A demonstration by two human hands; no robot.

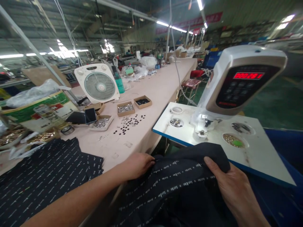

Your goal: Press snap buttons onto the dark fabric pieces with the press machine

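A dark navy piece of fabric point(175, 179) with rows of white printed lettering hangs between my two hands, low in the head view. My left hand point(139, 165) pinches its left upper edge, beside the table's edge. On the other side, my right hand point(230, 179) grips the upper right edge, thumb on top and fingers hidden behind the cloth. Just beyond the fabric stands a snap-fastening machine point(236, 85) with a red lit display. Its lower die point(201, 135) sits on a white worktop point(182, 132), a short way from the cloth.
Loose dark and silver snap parts point(129, 124) lie on the long table point(163, 91), near small boxes of fasteners point(125, 108). A white fan point(100, 83) stands behind them. More printed dark fabric point(52, 176) lies at the left. Round cups point(234, 140) are set into the machine's worktop.
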